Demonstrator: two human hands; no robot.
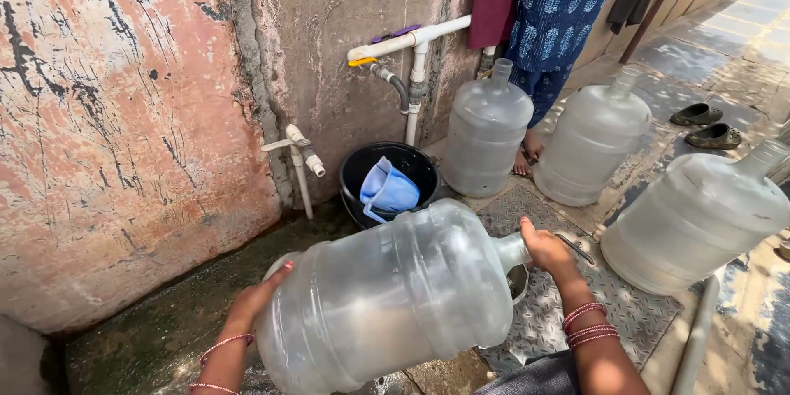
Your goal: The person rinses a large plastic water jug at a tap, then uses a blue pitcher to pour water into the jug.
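I hold a large clear plastic water jug (395, 296) on its side, close to me at the bottom centre. My left hand (259, 292) presses against its base on the left. My right hand (546, 248) grips its neck on the right, covering the mouth. Both wrists wear thin red bangles. The jug looks cloudy and wet inside.
A black bucket (355, 171) with a blue jug inside stands under white wall pipes and a tap (362, 56). Three more clear jugs (485, 132) (592, 140) (699, 222) stand on the right. A person in blue (559, 8) stands behind them. Sandals (706, 125) lie far right. A metal plate (543, 313) covers the ground.
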